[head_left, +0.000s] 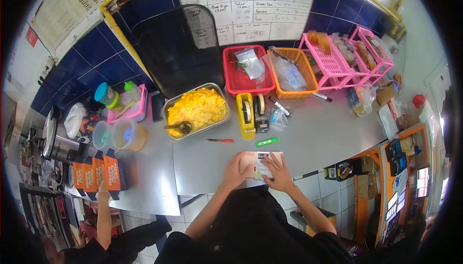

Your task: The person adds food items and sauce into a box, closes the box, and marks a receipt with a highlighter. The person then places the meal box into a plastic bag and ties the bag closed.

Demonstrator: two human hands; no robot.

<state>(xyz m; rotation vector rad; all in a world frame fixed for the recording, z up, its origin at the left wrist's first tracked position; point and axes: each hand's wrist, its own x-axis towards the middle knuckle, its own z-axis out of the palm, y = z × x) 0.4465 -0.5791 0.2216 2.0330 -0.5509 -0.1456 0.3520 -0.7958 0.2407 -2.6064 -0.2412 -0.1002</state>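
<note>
A small pale printed paper point(254, 160) with a red heading and a label-like panel lies at the front edge of the steel table, directly before me. My left hand point(235, 172) holds its left edge, thumb over the top. Spread across the right part of the paper, my right hand point(277, 173) presses down with its fingers apart. Just beyond the paper lie a green highlighter point(267, 142) and a red pen point(220, 140). A yellow tape dispenser point(246, 119) with rolls of tape stands behind them.
A metal tray of yellow food point(200, 107) with a dark spoon sits left of centre. Red point(245, 90) and orange baskets point(295, 93) and pink racks point(333, 66) line the back. At left, a co-worker's hand point(102, 189) touches orange boxes point(112, 175), near plastic tubs point(129, 136).
</note>
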